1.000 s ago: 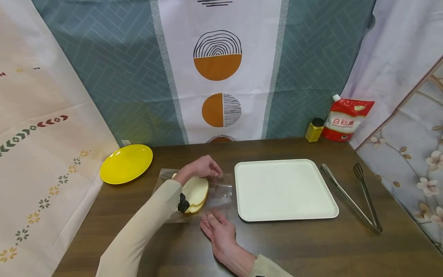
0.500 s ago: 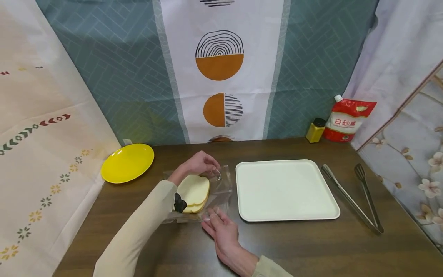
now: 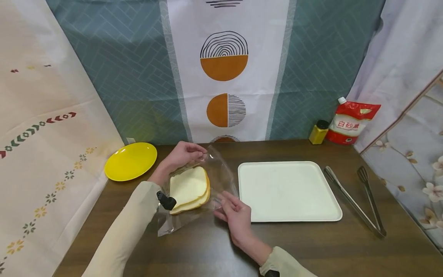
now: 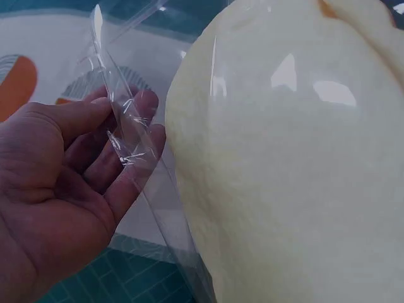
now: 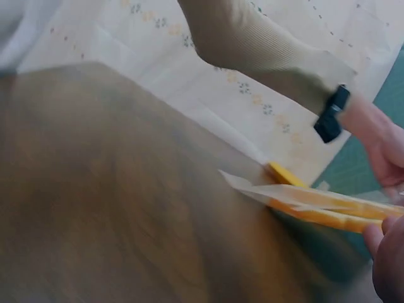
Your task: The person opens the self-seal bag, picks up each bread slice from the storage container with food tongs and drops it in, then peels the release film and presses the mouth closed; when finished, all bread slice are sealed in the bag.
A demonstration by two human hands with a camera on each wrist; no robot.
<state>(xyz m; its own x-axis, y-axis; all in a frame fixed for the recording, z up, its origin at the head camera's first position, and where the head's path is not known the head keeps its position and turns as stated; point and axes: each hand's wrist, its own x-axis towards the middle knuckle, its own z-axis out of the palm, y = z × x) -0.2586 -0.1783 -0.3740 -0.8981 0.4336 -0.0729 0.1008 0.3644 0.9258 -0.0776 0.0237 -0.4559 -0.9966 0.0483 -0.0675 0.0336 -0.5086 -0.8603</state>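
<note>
- Left arm reaches forward from the lower left in a cream sleeve; the left hand (image 3: 185, 153) bends inward at the wrist, its thumb and fingers pinching the far edge of a clear plastic bag (image 3: 221, 175).
- Right arm comes in from the lower right; the right hand (image 3: 238, 218) points up and leftward, thumb and fingers together on the bag's near right side, partly over the left edge of a white tray (image 3: 290, 192).
- Slices of bread (image 3: 188, 185) lie overlapping inside the bag, between the two hands.
- The bag slants, raised above the brown surface (image 3: 194, 254), with one loose corner hanging toward the person.
- A second ago the bag lay flatter and the left wrist crossed over the bread; now the left hand is farther back, its wrist left of the slices.
- The right hand has moved forward and rightward.
- The yellow plate (image 3: 130, 161) and the tray have stayed put.
</note>
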